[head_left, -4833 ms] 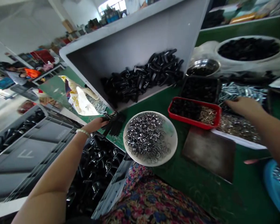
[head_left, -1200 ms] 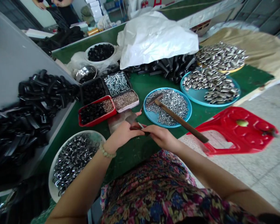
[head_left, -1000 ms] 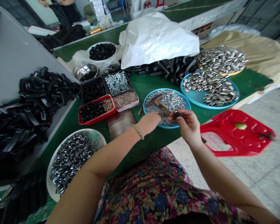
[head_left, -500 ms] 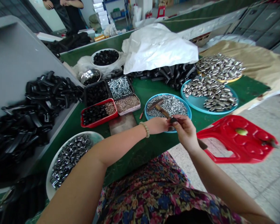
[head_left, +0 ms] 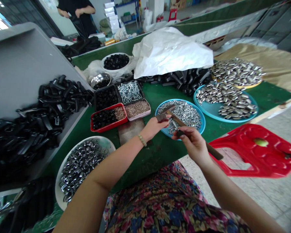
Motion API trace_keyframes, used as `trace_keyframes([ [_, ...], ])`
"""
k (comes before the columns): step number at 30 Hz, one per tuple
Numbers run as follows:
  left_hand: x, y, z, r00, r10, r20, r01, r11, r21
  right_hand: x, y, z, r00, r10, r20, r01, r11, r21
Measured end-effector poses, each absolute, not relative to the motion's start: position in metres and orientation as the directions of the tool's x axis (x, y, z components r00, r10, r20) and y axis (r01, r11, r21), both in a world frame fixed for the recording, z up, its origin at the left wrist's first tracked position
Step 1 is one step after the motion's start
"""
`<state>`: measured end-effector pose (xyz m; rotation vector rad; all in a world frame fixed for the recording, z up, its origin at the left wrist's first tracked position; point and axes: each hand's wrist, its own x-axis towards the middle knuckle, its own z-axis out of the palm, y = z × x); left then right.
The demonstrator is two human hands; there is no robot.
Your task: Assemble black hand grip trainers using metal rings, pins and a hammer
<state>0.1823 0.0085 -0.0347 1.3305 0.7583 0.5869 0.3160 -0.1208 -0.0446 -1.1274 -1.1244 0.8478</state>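
The right hand pinches a black part with a bolt over the blue tray's near edge. The left hand's fingers curl beside the hammer; their grip is unclear.

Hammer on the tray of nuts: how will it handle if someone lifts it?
The hammer should feel stiff, with its straight wooden-looking handle. Probably head-heavy, as the head looks like metal, so it may dip if gripped near the handle's far end. Pushed, it could skid or rock, since the head rests over loose nuts.
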Motion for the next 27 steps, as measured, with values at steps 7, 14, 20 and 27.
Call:
trace_keyframes([
  [7,0.109,-0.015,-0.014,0.557,0.727,-0.401,-0.318,0.633,0.706,0.289,-0.106,-0.038,-0.068,0.969,0.238,0.154,0.246,-0.957],
  [14,0.071,-0.012,0.014,0.653,0.602,-0.460,0.203,0.446,0.872,0.286,-0.097,-0.009,-0.423,0.901,0.095,0.265,0.223,-0.938],
  [20,0.054,-0.022,0.032,0.581,0.811,0.064,0.225,-0.236,0.945,0.245,-0.086,-0.025,-0.203,0.979,-0.031,-0.488,-0.128,-0.863],
  [27,0.036,-0.032,0.037,0.574,0.791,0.214,0.249,-0.417,0.874,0.232,-0.075,-0.032,-0.258,0.965,-0.038,-0.413,-0.145,-0.899],
])
